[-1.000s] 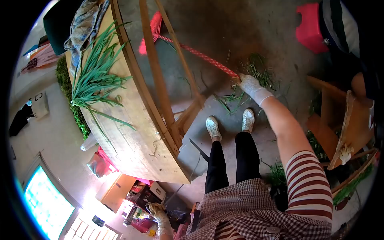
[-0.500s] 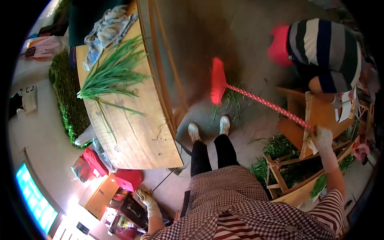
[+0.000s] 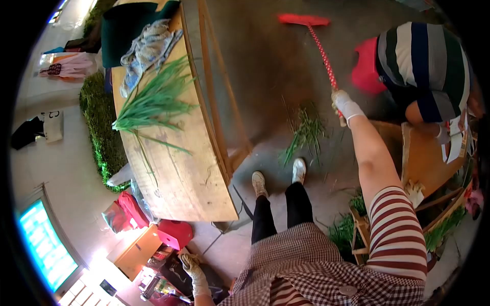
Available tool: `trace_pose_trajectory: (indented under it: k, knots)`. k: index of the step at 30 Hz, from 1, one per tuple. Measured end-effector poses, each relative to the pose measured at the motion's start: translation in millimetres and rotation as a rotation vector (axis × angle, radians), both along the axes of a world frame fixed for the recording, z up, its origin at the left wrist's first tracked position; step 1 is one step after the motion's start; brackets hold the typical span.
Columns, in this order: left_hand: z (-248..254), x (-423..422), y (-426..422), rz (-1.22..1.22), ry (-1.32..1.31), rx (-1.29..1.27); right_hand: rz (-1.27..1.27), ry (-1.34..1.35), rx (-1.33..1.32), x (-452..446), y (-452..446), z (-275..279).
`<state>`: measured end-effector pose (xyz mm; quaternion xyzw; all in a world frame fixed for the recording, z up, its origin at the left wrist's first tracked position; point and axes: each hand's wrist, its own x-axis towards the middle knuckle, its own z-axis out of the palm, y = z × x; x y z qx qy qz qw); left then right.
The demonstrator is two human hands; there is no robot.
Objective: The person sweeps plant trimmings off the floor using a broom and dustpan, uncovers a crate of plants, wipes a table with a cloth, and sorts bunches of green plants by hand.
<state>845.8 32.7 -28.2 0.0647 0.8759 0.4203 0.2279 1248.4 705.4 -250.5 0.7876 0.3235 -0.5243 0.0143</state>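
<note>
My right hand [image 3: 345, 105], in a whitish glove, is wrapped round the red-and-white dotted handle of a broom [image 3: 321, 53]. The arm stretches forward, and the broom's red head lies on the floor beyond the grass clippings [image 3: 307, 133]. These clippings sit in a loose heap just ahead of my shoes. My left hand [image 3: 193, 269], also gloved, hangs low at the left near a box of small items. Its fingers look loosely bent and slightly apart, with nothing seen in them.
A wooden table [image 3: 178, 188] at left bears a bunch of long green leaves [image 3: 153, 102] and a patterned cloth [image 3: 148, 51]. At right a person in a striped top [image 3: 423, 66] bends beside a brown board [image 3: 426, 158] and a wooden frame [image 3: 361, 234] with greenery.
My right hand has swung forward and left from beside the wooden frame. The broom head has moved away from me and turned, uncovering the clippings. My left hand remains low at the left.
</note>
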Motion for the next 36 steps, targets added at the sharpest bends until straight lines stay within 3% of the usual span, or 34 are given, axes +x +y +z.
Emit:
trace_pose_trajectory:
  k: [1,3,4,5,6,7,8,9,11,13,15,16,18,20,21,22,23,24,25,26,27,29,31,33,36]
  knots:
    - [2,-4,-4,-0.018,-0.037,0.026,0.079,0.125,0.089,16,-46,0]
    - [0,-10,-6,-0.042,-0.059,0.053,0.269,-0.028,0.181,47,-145,-19]
    - [1,-9,4,0.055,-0.137,0.132,0.516,-0.161,0.219,60,-199,-3]
    - [5,-11,15,0.035,-0.144,0.148,0.594,-0.215,0.140,76,-254,14]
    - [1,-20,11,0.010,-0.146,0.123,0.783,-0.224,0.181,118,-326,-1]
    - [-9,-29,5,-0.014,-0.146,0.103,1.381,-0.290,0.262,145,-384,23]
    - [-15,-34,7,0.006,-0.161,0.085,1.829,-0.480,0.478,220,-475,-32]
    - [-20,-41,2,0.022,-0.178,0.060,1.973,-0.380,-0.087,145,-454,101]
    - [-47,-61,-19,0.004,-0.272,0.078,1.027,-0.337,-0.342,151,-510,132]
    - [-50,-54,-22,-0.050,-0.269,0.208,0.670,-0.356,-0.590,91,-487,226]
    - [-63,-57,-35,-0.142,-0.334,0.336,0.030,-0.166,-0.318,137,-533,192]
    - [-66,-59,-37,-0.049,-0.406,0.290,0.102,-0.159,-0.217,130,-534,198]
    - [-54,-49,-32,-0.155,-0.357,0.188,0.247,-0.143,-0.021,99,-495,222]
    - [-53,-40,-34,-0.199,-0.353,0.172,0.437,-0.347,0.262,68,-440,168]
    - [-50,-35,-35,-0.209,-0.353,0.164,0.477,-0.203,0.274,48,-395,144]
    - [-42,-29,-33,-0.244,-0.325,0.058,0.521,-0.269,0.256,25,-354,102]
    - [-45,-25,-37,-0.246,-0.364,0.098,1.175,-0.459,0.835,15,-326,44]
    - [-48,-22,-43,-0.292,-0.367,0.094,1.388,-0.580,0.959,-12,-291,-10]
    - [-48,-20,-47,-0.339,-0.367,0.083,1.248,-0.354,0.909,-47,-263,-11]
    - [-38,-9,-37,-0.174,-0.417,0.115,0.808,-0.236,0.437,-88,-252,22]
    - [-33,-12,-39,-0.411,-0.348,0.010,0.739,-0.142,0.398,-87,-271,23]
    - [-31,-10,-37,-0.508,-0.329,-0.050,0.618,0.000,0.324,-44,-326,37]
    - [-32,-3,-27,-0.462,-0.431,-0.002,0.793,-0.241,0.250,32,-381,56]
    - [-38,1,-23,-0.641,-0.351,-0.090,0.953,-0.446,0.143,107,-432,81]
    - [-46,16,-10,-0.836,-0.199,-0.070,0.972,-0.637,-0.246,185,-468,149]
